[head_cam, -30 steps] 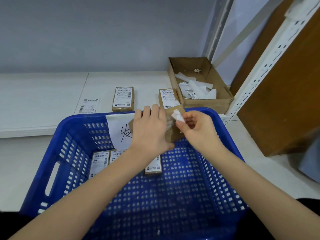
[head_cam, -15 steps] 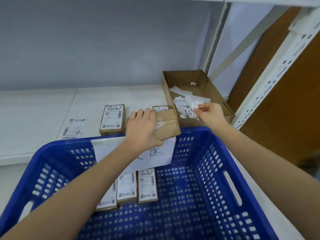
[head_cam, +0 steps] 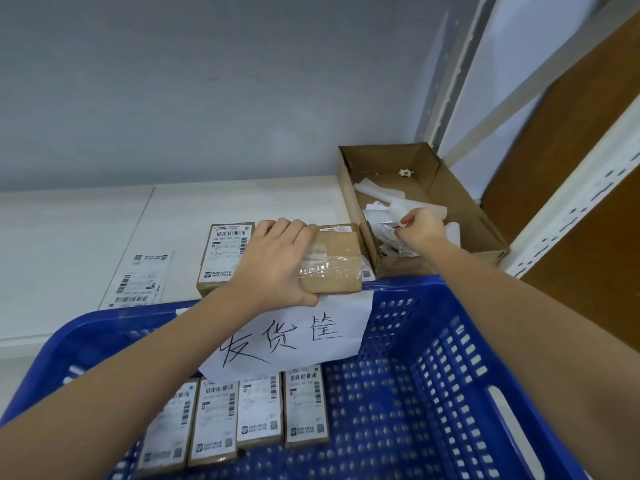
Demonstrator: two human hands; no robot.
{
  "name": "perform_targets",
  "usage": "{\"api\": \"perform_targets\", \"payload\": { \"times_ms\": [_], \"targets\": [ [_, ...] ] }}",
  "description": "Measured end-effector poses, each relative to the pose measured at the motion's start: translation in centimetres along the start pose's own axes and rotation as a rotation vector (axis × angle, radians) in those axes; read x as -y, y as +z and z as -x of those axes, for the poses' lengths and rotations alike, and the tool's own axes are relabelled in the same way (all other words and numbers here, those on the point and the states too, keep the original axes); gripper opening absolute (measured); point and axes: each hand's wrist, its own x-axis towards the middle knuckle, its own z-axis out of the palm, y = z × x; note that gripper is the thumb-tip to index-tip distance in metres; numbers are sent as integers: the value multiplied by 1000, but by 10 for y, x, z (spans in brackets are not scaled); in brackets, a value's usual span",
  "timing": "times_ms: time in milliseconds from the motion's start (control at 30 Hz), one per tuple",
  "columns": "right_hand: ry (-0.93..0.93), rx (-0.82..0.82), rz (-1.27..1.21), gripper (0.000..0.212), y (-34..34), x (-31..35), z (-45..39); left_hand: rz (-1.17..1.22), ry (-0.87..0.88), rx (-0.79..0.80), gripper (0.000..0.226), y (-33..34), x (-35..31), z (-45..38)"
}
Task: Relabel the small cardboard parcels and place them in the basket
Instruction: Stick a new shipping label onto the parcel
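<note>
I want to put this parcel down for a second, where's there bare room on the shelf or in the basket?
Bare shelf lies left of the loose label sheet. The basket floor is open right of the four labelled parcels. It is crowded around the scrap box and the parcel beside it.

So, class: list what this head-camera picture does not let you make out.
- Head view: the label side of the parcel in the left hand is turned away.
- What the right hand pinches in the scrap box is hidden by its fingers.
- Label print in the basket is too small.
</note>
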Motion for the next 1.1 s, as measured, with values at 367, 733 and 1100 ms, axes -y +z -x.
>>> {"api": "perform_targets", "payload": {
  "times_ms": [367, 733, 1100],
  "targets": [
    [-908, 169, 201, 80, -29, 69, 111, 20, -10, 75, 95, -20, 13, 16],
    [-1088, 183, 552, 106, 8, 122, 173, -15, -20, 56, 103, -51, 41, 65],
    [-1156, 108, 679, 88, 55, 175, 199, -182, -119, 154, 104, -69, 116, 112]
  ]
}}
